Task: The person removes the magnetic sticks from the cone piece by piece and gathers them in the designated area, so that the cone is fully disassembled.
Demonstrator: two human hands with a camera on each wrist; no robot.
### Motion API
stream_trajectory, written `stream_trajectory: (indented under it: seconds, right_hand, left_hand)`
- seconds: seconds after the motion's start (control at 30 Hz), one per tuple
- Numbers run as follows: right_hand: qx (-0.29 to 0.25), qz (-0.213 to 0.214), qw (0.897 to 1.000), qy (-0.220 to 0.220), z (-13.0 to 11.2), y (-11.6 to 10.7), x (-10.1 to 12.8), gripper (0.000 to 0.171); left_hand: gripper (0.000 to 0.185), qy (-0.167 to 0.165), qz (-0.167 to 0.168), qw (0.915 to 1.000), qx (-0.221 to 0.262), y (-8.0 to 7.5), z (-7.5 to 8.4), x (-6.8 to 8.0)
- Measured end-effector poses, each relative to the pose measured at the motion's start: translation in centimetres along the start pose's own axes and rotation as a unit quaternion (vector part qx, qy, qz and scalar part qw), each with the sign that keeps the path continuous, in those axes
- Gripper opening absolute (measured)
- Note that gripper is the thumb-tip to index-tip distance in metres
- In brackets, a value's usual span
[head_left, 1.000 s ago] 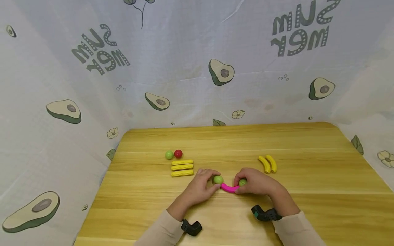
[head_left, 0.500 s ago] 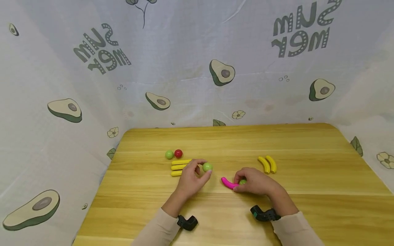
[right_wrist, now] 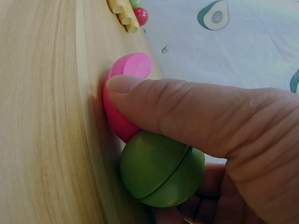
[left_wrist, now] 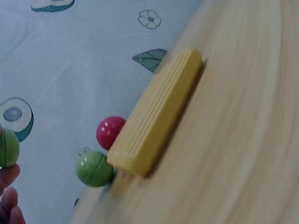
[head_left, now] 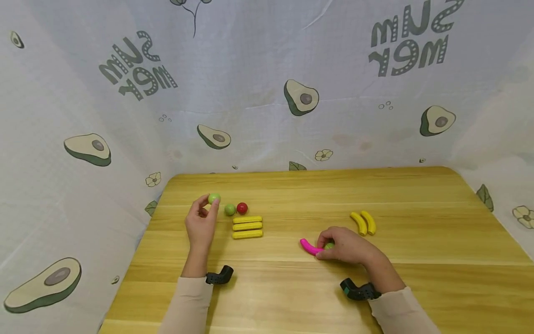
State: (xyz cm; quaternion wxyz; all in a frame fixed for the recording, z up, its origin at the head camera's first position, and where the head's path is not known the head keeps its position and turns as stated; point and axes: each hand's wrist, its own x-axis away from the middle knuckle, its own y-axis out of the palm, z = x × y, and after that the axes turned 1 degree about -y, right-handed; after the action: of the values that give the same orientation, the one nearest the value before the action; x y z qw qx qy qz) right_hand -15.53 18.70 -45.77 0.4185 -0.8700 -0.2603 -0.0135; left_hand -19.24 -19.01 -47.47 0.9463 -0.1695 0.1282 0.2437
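My left hand (head_left: 203,221) pinches a green ball (head_left: 214,199) in its fingertips at the table's left, just left of another green ball (head_left: 230,209) and a red ball (head_left: 242,208). In the left wrist view the held green ball (left_wrist: 8,148) shows at the left edge above my fingertips. My right hand (head_left: 343,247) rests at the middle of the table, curled round a third green ball (head_left: 329,246), its thumb pressing a pink curved piece (head_left: 309,248). The right wrist view shows the thumb (right_wrist: 196,116) lying on the pink piece (right_wrist: 122,100) with the green ball (right_wrist: 161,168) under it.
Three yellow ridged sticks (head_left: 247,227) lie side by side below the two loose balls. Two yellow bananas (head_left: 363,222) lie right of my right hand. The wooden table (head_left: 438,232) is walled by avocado-print cloth (head_left: 267,93) at the back and both sides.
My left hand lifted a green ball off the pink piece's left end and carried it left and back, past the yellow sticks, to beside the other balls. My right hand stayed put.
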Motion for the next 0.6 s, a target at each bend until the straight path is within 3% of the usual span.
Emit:
stream_trajectory:
  seconds: [0.1, 0.2, 0.4, 0.6]
  right_hand:
    - [0.004, -0.001, 1.000, -0.005, 0.0, 0.0, 0.0, 0.018]
    - [0.005, -0.001, 1.000, -0.007, 0.0, 0.1, 0.0, 0.019]
    - [0.006, 0.000, 1.000, -0.007, 0.0, 0.1, 0.0, 0.020]
    - [0.005, 0.002, 1.000, -0.004, 0.0, 0.2, 0.0, 0.021]
  left_hand:
    - [0.046, -0.053, 0.002, 0.9983, -0.025, -0.8, -1.2, -0.4]
    - [0.051, -0.088, -0.017, 0.9949, -0.047, -1.2, -2.2, -0.5]
    - [0.050, -0.104, -0.058, 0.9887, -0.092, -1.1, -3.3, -0.7]
    - [0.046, -0.105, -0.072, 0.9825, -0.136, -0.8, -3.6, -0.6]
